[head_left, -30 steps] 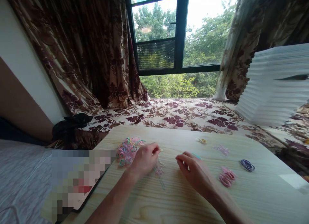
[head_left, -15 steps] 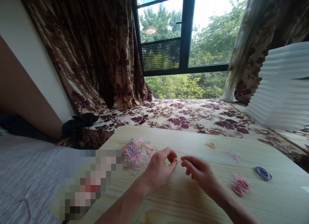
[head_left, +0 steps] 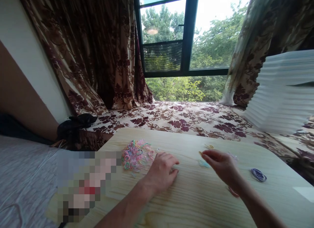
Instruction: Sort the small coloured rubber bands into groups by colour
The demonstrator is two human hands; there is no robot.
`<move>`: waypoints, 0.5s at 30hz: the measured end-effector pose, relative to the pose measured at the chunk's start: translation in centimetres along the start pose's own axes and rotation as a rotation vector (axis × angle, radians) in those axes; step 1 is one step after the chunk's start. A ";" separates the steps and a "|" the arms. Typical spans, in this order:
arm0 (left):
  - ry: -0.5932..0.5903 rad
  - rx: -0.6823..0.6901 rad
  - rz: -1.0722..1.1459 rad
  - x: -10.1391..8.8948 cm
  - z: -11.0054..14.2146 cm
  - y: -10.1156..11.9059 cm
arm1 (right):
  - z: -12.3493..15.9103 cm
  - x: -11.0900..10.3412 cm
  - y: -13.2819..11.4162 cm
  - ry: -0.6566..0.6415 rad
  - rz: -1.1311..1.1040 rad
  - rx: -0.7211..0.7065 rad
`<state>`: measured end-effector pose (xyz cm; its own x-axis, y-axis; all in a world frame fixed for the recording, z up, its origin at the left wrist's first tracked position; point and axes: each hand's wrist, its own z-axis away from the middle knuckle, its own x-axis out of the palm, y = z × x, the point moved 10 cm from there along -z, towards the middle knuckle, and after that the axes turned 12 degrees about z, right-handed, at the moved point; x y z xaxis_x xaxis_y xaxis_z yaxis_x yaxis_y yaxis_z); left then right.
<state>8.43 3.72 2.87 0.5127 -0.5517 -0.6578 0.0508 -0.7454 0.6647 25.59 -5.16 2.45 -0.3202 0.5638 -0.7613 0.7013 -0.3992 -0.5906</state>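
Note:
My right hand (head_left: 222, 165) pinches a small yellow hair tie (head_left: 200, 154) between thumb and fingertips, just above the table. Right behind it lie other yellow hair ties (head_left: 210, 146), and light blue ones (head_left: 203, 163) sit below the fingertips. My left hand (head_left: 164, 170) rests over the table with thumb and fingers apart, holding nothing. Beside it on the left is a mixed heap of colourful hair ties (head_left: 134, 156). My right wrist mostly covers the pink hair ties (head_left: 233, 192). Pale lilac ones (head_left: 233, 156) show partly behind that hand.
Dark purple hair ties (head_left: 258, 175) lie to the right on the wooden table (head_left: 191, 205). A blurred-out patch (head_left: 89, 185) covers its left side. Beyond are a flowered window seat (head_left: 181, 118), curtains and a window; white ribbed sheeting (head_left: 282, 93) stands at right.
My hands have parted. The right one has moved right and away from me with the yellow hair tie, toward the other yellow ones. My left hand has let go of it and opened.

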 end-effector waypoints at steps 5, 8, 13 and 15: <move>0.015 0.016 -0.082 -0.1 0.0 -0.3 | -2.9 -3.1 2.9 0.066 0.618 -0.027; 0.021 0.002 -0.093 -0.3 0.0 -0.4 | -4.1 -2.3 3.1 0.002 0.787 -0.052; 0.043 -0.025 -0.085 -0.9 -0.2 -0.7 | -4.9 -0.7 2.1 -0.056 0.832 -0.139; 0.049 -0.025 -0.078 -1.1 -0.2 -0.8 | -5.1 -0.5 2.0 -0.064 0.830 -0.159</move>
<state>8.01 5.05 3.14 0.5477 -0.4730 -0.6902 0.1136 -0.7752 0.6214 30.35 -2.55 3.02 0.3061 0.0888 -0.9479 0.8044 -0.5566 0.2076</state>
